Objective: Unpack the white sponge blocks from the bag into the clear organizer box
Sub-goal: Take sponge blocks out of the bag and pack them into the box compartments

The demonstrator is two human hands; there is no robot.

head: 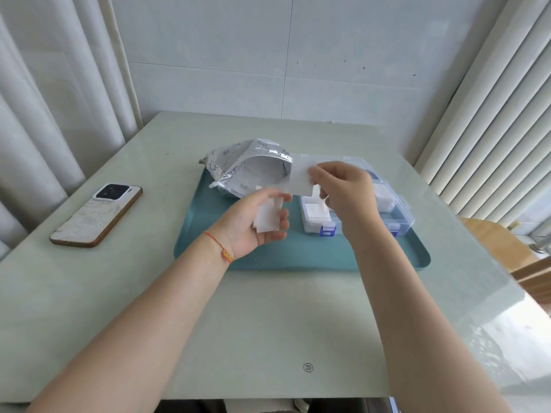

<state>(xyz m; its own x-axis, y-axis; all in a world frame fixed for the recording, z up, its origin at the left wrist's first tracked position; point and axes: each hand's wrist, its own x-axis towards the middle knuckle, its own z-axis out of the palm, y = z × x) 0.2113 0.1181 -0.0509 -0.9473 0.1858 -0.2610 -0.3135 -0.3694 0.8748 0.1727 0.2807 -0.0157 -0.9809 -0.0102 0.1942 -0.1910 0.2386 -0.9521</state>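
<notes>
Above the smooth teal tray (268,257), the left hand (253,225) cradles soft white sponge blocks (268,217); the right hand (343,189) pinches a flat rectangular sponge block (299,178) beside the crinkled foil bag (250,168).

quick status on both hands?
Left hand: holding white sponge blocks in its palm.
Right hand: pinching one white sponge block above the organizer box.

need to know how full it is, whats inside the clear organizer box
The clear organizer box shows white sponge blocks in its front left compartment and more at the right. The right hand covers the middle compartments.
</notes>
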